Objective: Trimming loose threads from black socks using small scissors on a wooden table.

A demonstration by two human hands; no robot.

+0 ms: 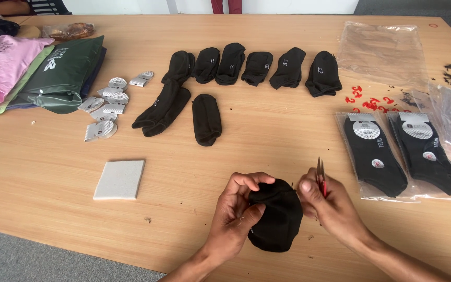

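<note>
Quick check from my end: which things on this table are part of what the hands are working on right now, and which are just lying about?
In hand:
- black sock, gripped by left hand
- red-handled snips, in right hand

Lying about:
- loose black socks
- two bagged socks
- card labels
- grey pad
- folded clothes
- empty clear bags

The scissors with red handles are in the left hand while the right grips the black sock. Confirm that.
Wrong on the hands. The head view shows the scissors in the right hand, and the left hand grips the black sock.
</note>
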